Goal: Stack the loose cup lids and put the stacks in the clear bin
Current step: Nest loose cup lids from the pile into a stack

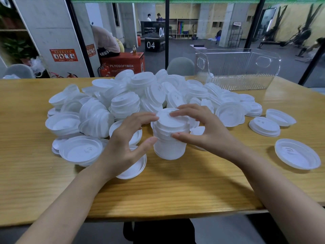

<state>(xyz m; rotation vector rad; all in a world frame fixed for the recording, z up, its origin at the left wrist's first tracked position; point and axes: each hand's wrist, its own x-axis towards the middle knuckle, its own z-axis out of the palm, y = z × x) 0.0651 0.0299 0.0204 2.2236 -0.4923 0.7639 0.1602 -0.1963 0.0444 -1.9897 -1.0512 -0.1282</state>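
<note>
Stack of lids [169,140] — thin white plastic, upright on the table [175,191], just in front of the loose heap [137,95]; clear bin [235,67] stands well apart, far right. Left hand [126,140] and right hand [204,131] clasp it from either side, fingertips on top, thumbs on the wall. Probably light, flexible, slick and topple-prone — best held low with the top capped.

— What place is this?
— A gym: well beyond the left grip [126,140] stands a red plyo box [123,64] marked PLYOSOFTBOX, black numbered boxes [152,45] behind it, exercise machines [299,34] far beyond the right grip [207,127].
</note>
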